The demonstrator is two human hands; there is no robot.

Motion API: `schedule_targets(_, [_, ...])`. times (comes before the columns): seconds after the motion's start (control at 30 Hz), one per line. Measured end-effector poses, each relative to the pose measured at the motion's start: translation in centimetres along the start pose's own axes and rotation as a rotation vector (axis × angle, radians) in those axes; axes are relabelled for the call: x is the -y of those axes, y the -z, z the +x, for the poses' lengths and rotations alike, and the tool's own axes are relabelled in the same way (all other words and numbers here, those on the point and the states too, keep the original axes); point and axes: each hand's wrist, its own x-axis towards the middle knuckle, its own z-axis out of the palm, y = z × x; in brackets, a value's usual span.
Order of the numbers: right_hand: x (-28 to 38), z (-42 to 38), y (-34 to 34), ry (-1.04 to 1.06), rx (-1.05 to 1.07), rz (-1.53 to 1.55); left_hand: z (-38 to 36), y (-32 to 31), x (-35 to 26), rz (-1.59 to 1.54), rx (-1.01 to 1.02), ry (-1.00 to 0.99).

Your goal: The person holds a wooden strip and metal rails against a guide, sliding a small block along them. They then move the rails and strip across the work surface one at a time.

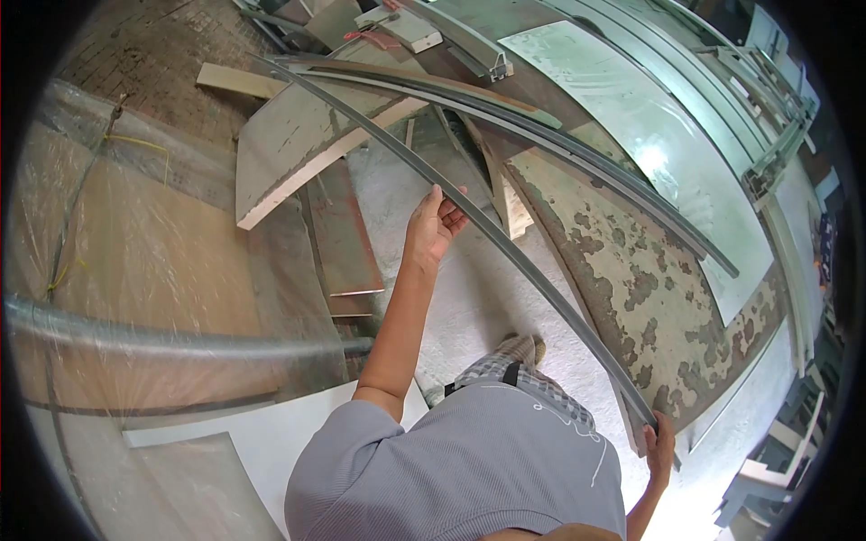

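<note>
A long thin grey metal strip [532, 270] runs from the upper left down to the lower right. My left hand [431, 225] grips it near its middle, arm stretched forward. My right hand [660, 448] holds its near end at the lower right, beside my hip. The far end of the strip reaches toward a pile of boards and other metal profiles [433, 86] at the top.
A large sheet with peeling paint [631, 270] lies to the right on the concrete floor [469, 298]. Wooden boards [298, 153] lean at the left centre. Plastic sheeting [135, 261] over a metal pipe [180, 341] fills the left. Pale panels and frames [767, 153] stand at the right.
</note>
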Motion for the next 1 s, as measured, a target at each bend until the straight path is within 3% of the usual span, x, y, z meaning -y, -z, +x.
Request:
schedule_targets(0.1, [0.0,-1.0,-1.2,-0.178,-0.083,0.024,0.9,-1.0,0.3,0.053,0.05,0.014])
schedule_targets(0.37, [-4.8,-5.2,-2.3,-0.264,-0.117,0.114,2.2,-5.3,3.8,0.143,0.266,0.193])
schedule_targets(0.5, [-5.9,-8.4,-3.6,-0.279,-0.214,0.221,2.3,-7.2,6.1,0.173,0.269,0.313])
schedule_targets(0.77, [-7.9,-14.0,-6.3,-0.394,-0.204,0.348,2.0,-7.7,9.2,0.156,0.374,0.441])
schedule_targets(0.87, [-2.6,-14.2,-4.8,-0.483,-0.146,0.391,2.1,-7.4,9.9,0.2,0.368,0.481])
schedule_targets(1.0, [-2.2,-15.4,-4.5,-0.508,-0.167,0.309,1.9,-7.5,10.4,0.2,0.38,0.486])
